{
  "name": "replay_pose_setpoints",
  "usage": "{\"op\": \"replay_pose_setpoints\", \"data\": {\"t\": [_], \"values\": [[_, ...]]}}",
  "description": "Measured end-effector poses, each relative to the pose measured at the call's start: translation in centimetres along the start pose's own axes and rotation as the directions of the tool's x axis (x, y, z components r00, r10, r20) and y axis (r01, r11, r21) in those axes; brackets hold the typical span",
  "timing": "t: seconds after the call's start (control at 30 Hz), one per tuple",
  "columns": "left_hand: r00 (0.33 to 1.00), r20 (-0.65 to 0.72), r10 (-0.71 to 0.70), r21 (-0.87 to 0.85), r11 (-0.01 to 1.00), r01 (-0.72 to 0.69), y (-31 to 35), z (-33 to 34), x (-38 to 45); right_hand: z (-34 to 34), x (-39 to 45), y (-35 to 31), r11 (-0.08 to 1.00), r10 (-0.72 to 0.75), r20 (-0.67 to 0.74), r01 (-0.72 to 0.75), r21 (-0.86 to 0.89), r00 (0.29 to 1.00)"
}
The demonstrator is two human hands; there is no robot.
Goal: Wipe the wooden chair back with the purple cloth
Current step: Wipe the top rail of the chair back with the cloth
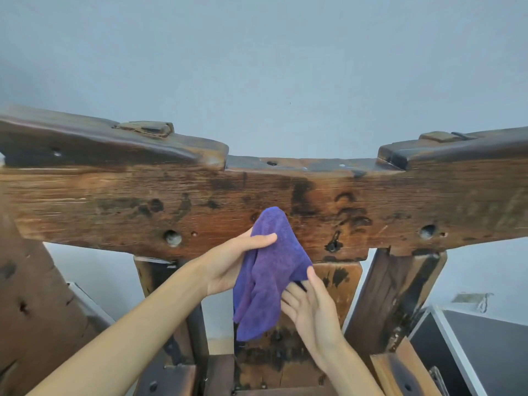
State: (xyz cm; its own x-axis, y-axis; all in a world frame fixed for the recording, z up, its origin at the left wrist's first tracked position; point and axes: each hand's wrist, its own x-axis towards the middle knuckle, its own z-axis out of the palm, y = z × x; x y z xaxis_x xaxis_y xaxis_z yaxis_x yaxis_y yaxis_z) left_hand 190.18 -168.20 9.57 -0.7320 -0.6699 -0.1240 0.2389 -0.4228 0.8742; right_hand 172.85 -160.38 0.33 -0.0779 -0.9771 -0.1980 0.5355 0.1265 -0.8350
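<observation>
The wooden chair back is a thick, dark-stained plank running across the view, with holes and black marks in it. In front of its middle hangs the purple cloth, draped in folds. My left hand grips the cloth near its top, thumb over the fabric, and the cloth's tip rests against the plank. My right hand touches the cloth's lower right edge with its fingers spread, palm toward the cloth. Vertical wooden slats stand below the plank.
A pale grey wall fills the background. At the lower right stands a dark case with a metal rim. A wide wooden post rises at the left.
</observation>
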Motion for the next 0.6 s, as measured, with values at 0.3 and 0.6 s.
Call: {"op": "replay_pose_setpoints", "data": {"t": [0.3, 0.6], "values": [[0.862, -0.339, 0.376, 0.455, 0.868, -0.200, 0.5, -1.8, 0.4, -0.9, -0.2, -5.6, 0.901, -0.281, 0.000, 0.264, -0.343, 0.960], [0.826, -0.259, 0.501, 0.610, 0.748, -0.263, 1.0, -1.3, 0.9, -2.5, -0.8, -12.1, 0.578, -0.434, 0.135, 0.390, -0.717, 0.891]]}}
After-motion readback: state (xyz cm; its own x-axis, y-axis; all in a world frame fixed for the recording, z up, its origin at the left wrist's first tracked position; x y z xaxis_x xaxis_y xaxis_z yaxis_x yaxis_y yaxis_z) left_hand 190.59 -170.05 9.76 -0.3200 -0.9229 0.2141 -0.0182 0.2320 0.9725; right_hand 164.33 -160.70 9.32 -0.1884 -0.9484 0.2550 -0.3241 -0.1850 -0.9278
